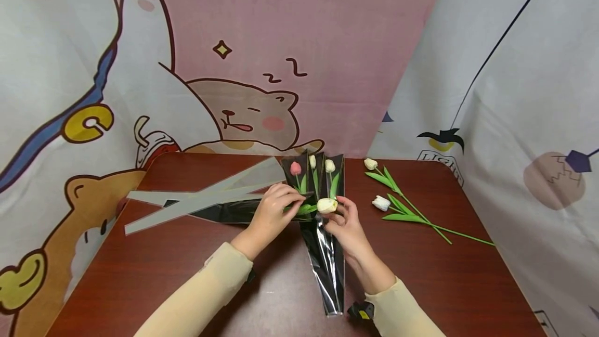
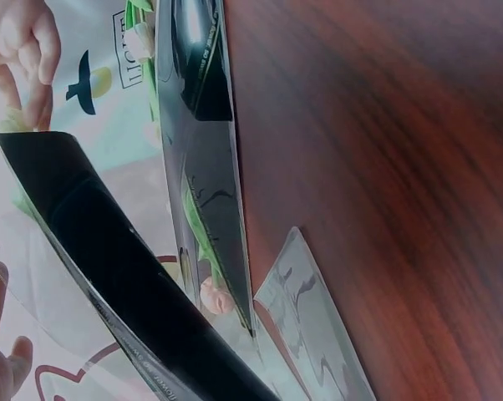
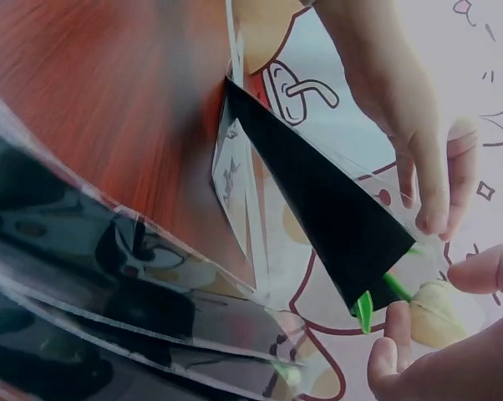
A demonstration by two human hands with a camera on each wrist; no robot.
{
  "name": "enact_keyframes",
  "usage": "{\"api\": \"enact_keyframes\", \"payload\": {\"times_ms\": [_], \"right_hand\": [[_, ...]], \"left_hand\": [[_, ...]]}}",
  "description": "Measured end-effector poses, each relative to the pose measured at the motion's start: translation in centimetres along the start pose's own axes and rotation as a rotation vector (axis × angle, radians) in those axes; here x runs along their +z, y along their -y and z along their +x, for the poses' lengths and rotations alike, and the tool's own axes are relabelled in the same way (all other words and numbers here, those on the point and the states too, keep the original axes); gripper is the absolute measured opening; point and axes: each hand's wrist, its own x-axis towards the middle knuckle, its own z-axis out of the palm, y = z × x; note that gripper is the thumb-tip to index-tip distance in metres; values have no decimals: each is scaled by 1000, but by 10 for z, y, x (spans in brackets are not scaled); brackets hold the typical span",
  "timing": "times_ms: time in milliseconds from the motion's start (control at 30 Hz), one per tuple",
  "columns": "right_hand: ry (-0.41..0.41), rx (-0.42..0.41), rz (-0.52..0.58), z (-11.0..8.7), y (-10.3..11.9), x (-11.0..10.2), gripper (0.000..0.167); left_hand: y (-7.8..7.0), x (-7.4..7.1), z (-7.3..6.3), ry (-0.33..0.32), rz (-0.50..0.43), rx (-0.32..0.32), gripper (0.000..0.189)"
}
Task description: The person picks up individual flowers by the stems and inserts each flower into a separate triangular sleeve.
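Note:
A cream tulip (image 1: pixel 327 205) pokes from the mouth of a black flower sleeve (image 1: pixel 224 211) lying sideways in the head view. My left hand (image 1: pixel 276 207) pinches the clear rim of this sleeve, seen from above its mouth in the right wrist view. The fingers and thumb of my right hand (image 1: pixel 348 230) hold the cream tulip head (image 3: pixel 439 313). Most of its stem is hidden inside the sleeve. Below my hands, filled black sleeves (image 1: pixel 323 264) lie together, with a pink tulip (image 1: pixel 296 168) and two pale tulips (image 1: pixel 329 166) showing at their wide ends.
Flat grey-edged sleeves (image 1: pixel 220 191) cross each other on the left of the brown table (image 1: pixel 271 295). Two loose white tulips (image 1: pixel 381 203) with green leaves lie on the right. A cartoon-print cloth (image 1: pixel 327 66) hangs behind the table.

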Motion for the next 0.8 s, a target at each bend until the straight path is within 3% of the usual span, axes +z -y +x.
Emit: {"api": "enact_keyframes", "payload": {"times_ms": [100, 400, 567, 800], "right_hand": [[9, -65, -18, -4, 0, -3, 70], [15, -218, -228, -11, 0, -1, 74], [14, -219, -313, -10, -4, 4, 73], [89, -126, -382, -7, -9, 8, 65]], "left_hand": [[0, 0, 0, 3, 0, -3, 8], [-2, 0, 0, 11, 5, -1, 9], [-4, 1, 3, 5, -2, 9, 8], [-7, 4, 4, 20, 7, 15, 6]]}}
